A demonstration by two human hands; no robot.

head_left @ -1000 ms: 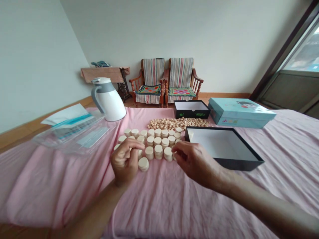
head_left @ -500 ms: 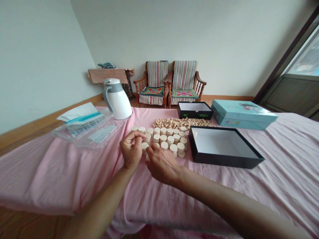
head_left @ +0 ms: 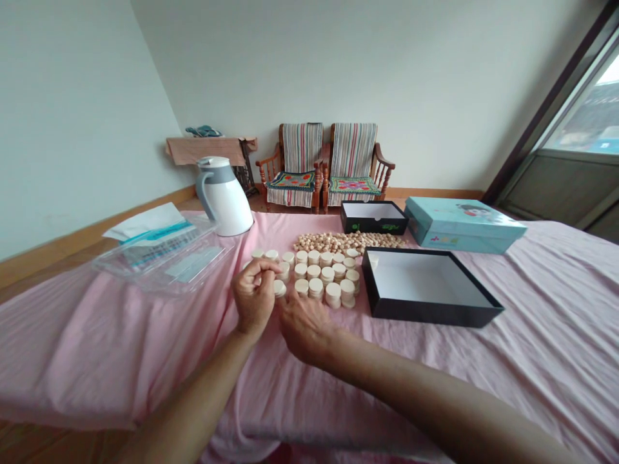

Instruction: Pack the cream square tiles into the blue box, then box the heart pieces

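Observation:
Several short stacks of pale wooden discs (head_left: 325, 274) stand in rows on the pink tablecloth (head_left: 145, 348). My left hand (head_left: 253, 296) is curled at the left end of the rows, fingers pinched together over discs there. My right hand (head_left: 304, 327) lies just to its right, in front of the stacks, fingers bent downward onto the cloth; what they hold is hidden. Behind the stacks lies a heap of small wooden beads (head_left: 345, 241). An open black box (head_left: 425, 287) with a white inside sits right of the discs.
A white jug (head_left: 223, 196) stands at the back left beside a clear plastic tray (head_left: 159, 261) with papers. A small black box (head_left: 373, 217) and a light blue box (head_left: 461, 224) sit at the back. Two striped wooden chairs (head_left: 329, 164) stand against the far wall.
My right hand has moved left from the right end of the disc rows to sit beside my left hand. The view has shifted slightly.

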